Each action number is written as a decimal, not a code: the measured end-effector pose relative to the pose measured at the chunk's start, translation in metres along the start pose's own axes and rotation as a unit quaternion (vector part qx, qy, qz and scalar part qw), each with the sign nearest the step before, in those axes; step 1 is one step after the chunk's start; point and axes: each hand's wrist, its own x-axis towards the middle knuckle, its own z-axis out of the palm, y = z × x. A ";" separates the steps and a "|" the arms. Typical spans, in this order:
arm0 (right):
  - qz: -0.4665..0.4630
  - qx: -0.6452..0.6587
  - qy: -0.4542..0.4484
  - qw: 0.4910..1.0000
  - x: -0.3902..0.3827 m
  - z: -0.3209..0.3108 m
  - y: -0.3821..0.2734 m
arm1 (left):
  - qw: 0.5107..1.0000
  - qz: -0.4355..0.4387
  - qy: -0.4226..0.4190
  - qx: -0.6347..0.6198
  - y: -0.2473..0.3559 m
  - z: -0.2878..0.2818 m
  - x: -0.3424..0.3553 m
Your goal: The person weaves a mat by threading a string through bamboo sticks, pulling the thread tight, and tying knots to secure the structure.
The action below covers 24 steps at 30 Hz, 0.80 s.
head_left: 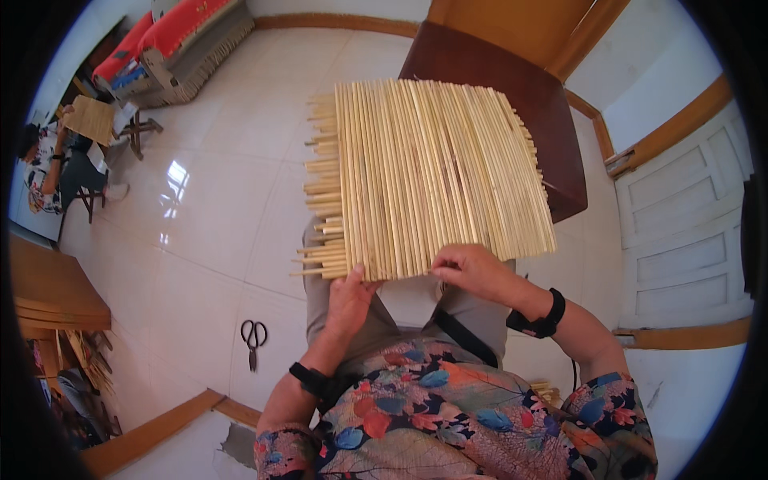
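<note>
A mat of pale yellow plant stalks (424, 176) lies tilted across my lap and reaches over a dark red-brown surface. Its upper layer of stalks runs away from me. Crosswise stalk ends (322, 188) stick out along the left side. My left hand (349, 304) grips the near left corner, thumb on top and fingers partly hidden underneath. At the near edge, right of the middle, my right hand (474, 270) is closed, its fingertips pinched against the stalk ends. Whether a finer strand is in that pinch is too small to tell.
Black-handled scissors (254, 342) lie on the tiled floor to my left. Behind the mat stands the dark red-brown furniture (560, 152). At far left a seated person (60, 164) holds a similar mat (90, 120). A wooden cabinet (56, 288) stands nearer on the left.
</note>
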 end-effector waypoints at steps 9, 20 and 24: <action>0.013 0.083 -0.015 0.996 -0.019 0.062 0.029 | 0.999 -0.003 -0.017 -0.027 0.003 0.004 0.004; -0.171 -0.132 0.154 0.964 0.006 0.049 -0.012 | 0.996 -0.013 -0.083 -0.017 0.009 0.002 -0.002; -0.181 -0.242 0.172 0.938 0.023 0.058 -0.008 | 0.997 -0.025 -0.062 -0.031 0.007 0.008 -0.001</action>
